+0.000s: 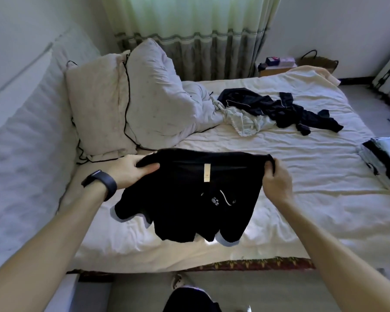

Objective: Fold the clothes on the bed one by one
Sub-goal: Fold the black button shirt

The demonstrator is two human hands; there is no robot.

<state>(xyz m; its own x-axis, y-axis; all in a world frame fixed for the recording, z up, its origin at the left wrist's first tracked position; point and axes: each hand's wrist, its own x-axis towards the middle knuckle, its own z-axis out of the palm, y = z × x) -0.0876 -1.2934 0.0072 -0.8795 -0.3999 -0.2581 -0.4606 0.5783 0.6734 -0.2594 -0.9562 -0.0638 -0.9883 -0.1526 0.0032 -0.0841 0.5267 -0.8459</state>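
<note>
Black shorts (189, 199), one pair, hang stretched between my two hands over the near part of the bed (302, 176). My left hand (131, 168) grips the left end of the waistband, with the thumb on the front and the fingers curled behind. My right hand (277, 176) pinches the right end, the cloth bunched in its fingertips. The legs droop toward the sheet; I cannot tell whether they touch it. One pale label (206, 176) sits at the middle of the waistband, and one white paw print (214, 200) is below it. One dark wristband (101, 183) is on my left wrist.

Two pillows lean at the head of the bed: a cream one (95, 104) and a white one (158, 93), touching. Well beyond the shorts lies one loose heap of dark clothes (279, 109), with a pale garment (245, 120) partly under it. One stack of folded clothes (383, 163) rests at the right edge of the bed.

Past the far side stands one bag with black handles (318, 61); I cannot see what is in it.
</note>
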